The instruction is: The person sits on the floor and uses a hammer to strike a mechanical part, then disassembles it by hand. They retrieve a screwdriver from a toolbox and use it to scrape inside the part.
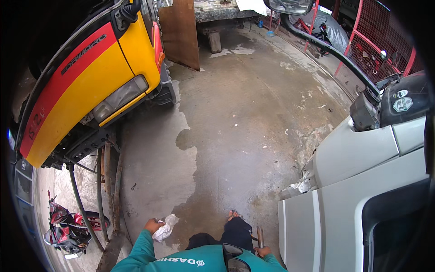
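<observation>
My left hand [153,225], held out at the lower left, is closed around a crumpled white cloth [166,228] that bulges out past the fingers. At my right side, low in the view, my right hand [263,252] grips a short round metal bar [260,235], its upper end pointing forward. Whether the bar is hollow or solid I cannot make out. My foot [233,214] in an open sandal shows ahead of my dark trousers. Dark glasses [235,257] hang at the front of my green shirt.
A yellow and red truck cab [122,68] with metal posts [97,195] beneath stands left. A silver-grey vehicle [335,190] with a mirror arm [326,47] borders the right. Partly wet concrete [235,131] lies between them. A brown panel [180,34] leans ahead; a motorcycle [70,224] stands lower left.
</observation>
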`<state>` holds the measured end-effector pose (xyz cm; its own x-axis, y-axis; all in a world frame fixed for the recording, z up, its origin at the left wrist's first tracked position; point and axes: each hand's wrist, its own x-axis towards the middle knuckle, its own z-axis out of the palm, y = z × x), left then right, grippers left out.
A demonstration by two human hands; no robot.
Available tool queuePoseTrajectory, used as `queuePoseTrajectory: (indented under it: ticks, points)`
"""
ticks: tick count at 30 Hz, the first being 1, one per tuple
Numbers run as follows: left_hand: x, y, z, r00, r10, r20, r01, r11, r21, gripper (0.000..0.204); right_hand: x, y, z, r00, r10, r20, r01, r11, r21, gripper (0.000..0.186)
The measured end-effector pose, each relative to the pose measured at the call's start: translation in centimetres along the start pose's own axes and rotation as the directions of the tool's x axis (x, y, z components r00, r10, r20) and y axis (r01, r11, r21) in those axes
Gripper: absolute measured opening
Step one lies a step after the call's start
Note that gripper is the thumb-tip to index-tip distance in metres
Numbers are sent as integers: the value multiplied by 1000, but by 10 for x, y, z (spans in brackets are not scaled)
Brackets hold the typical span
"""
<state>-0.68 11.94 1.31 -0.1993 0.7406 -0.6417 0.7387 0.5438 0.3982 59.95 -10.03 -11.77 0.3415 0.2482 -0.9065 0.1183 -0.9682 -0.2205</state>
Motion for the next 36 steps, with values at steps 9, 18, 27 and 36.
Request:
queuePoseTrajectory:
  ticks: [9, 18, 27, 36]
  points:
    - [204, 84, 42, 944, -175, 280, 135, 978, 157, 83, 63, -360, -129, 987, -153, -53, 157, 985, 71, 54]
    - [545, 333, -67, 922, 118, 369, -106, 993, -53, 34, 104, -592, -160, 995, 44, -93, -15, 957, 289, 58]
    - [742, 747, -134, 872, 296, 390, -222, 949, -223, 27, 202, -720, -243, 981, 196, 8, -161, 782, 602, 57]
    - [874, 962, -29, 837, -42, 546, -308, 788, 533, 86, 305, -887, -465, 975, 141, -173, 0, 775, 633, 43]
